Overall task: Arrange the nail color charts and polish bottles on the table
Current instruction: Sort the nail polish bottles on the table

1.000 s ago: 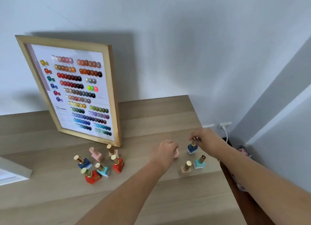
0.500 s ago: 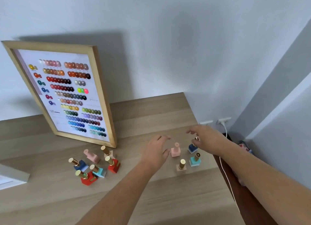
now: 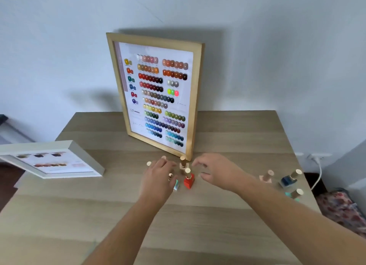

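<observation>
— Surface?
— Light wood table, set against a pale wall.
— Charts?
— Two. Wood-framed colour chart, upright, leaning on the wall. White-framed chart, at the table's left edge.
— Bottles?
— Centre cluster just before the wood frame: red bottle, beige bottle and a teal bottle half hidden. Right edge: pink bottle, blue bottle, second teal bottle.
— Hands?
— Left hand, over the cluster; grip too blurred to tell. Right hand, beside the red bottle, fingers spread, holding nothing.
</observation>
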A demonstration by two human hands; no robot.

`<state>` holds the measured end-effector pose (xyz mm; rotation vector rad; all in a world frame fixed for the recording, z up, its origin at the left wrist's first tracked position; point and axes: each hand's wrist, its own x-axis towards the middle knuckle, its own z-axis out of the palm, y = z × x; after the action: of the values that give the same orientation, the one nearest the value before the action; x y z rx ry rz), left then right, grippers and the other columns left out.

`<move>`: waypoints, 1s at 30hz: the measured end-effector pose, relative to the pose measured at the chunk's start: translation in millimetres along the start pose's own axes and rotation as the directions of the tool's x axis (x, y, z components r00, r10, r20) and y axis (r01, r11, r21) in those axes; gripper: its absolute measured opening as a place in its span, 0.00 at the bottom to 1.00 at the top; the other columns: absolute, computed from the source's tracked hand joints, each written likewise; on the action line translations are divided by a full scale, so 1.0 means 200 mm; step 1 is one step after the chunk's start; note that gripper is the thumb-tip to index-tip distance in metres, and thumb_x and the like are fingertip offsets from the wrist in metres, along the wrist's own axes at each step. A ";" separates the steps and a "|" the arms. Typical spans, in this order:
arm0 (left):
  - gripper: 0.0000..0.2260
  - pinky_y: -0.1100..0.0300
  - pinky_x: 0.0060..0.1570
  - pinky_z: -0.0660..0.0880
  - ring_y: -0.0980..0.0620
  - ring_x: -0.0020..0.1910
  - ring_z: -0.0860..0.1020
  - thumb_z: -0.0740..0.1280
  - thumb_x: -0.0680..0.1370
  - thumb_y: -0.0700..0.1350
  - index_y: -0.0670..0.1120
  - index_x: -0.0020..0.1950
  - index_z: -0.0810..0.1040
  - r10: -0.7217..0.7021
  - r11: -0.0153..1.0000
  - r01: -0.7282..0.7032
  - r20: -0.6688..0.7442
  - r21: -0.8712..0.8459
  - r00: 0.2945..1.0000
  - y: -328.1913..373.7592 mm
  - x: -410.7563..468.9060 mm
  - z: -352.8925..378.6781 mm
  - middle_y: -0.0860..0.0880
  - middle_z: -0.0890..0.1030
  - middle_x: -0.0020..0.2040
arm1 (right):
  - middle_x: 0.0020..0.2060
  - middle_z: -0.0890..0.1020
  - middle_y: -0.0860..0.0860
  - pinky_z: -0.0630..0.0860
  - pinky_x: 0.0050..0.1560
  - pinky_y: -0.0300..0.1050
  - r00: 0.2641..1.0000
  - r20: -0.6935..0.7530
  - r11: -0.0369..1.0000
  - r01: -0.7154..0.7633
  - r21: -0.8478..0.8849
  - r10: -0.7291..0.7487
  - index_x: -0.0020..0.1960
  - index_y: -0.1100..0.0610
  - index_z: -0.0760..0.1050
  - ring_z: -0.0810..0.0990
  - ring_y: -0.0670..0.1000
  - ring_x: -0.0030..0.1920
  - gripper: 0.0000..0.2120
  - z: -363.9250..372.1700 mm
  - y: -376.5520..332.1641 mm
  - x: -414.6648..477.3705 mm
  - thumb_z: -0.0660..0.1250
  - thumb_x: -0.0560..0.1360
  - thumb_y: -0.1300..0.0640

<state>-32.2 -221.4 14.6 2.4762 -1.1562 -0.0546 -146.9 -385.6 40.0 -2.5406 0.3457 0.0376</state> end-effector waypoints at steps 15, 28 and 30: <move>0.08 0.55 0.54 0.68 0.46 0.58 0.76 0.63 0.76 0.42 0.49 0.53 0.78 0.123 0.952 -0.209 0.345 0.225 0.931 -0.12 0.10 0.04 0.48 0.80 0.56 | 0.56 0.78 0.53 0.71 0.57 0.45 0.980 0.149 0.981 -0.105 -0.165 0.130 0.56 0.54 0.76 0.74 0.53 0.58 0.11 0.15 -0.06 0.16 0.64 0.74 0.61; 0.12 0.53 0.53 0.68 0.47 0.56 0.76 0.61 0.78 0.46 0.50 0.59 0.77 0.365 0.900 -0.429 0.415 0.071 0.834 0.50 0.16 0.26 0.50 0.80 0.55 | 0.54 0.80 0.53 0.75 0.54 0.45 0.925 -0.069 0.915 -0.380 -0.136 0.374 0.54 0.55 0.78 0.78 0.53 0.52 0.11 -0.26 0.42 -0.21 0.65 0.73 0.63; 0.11 0.53 0.54 0.69 0.47 0.56 0.76 0.61 0.78 0.46 0.49 0.59 0.77 0.370 0.899 -0.433 0.417 0.066 0.830 0.55 0.18 0.28 0.49 0.80 0.56 | 0.53 0.81 0.52 0.76 0.53 0.46 0.904 -0.099 0.893 -0.427 -0.140 0.417 0.54 0.54 0.77 0.78 0.52 0.51 0.11 -0.30 0.46 -0.23 0.65 0.73 0.62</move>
<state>-99.4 -330.9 8.3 2.3552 -1.9073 -0.3719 -217.1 -481.3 46.2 -2.5754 0.9539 0.1522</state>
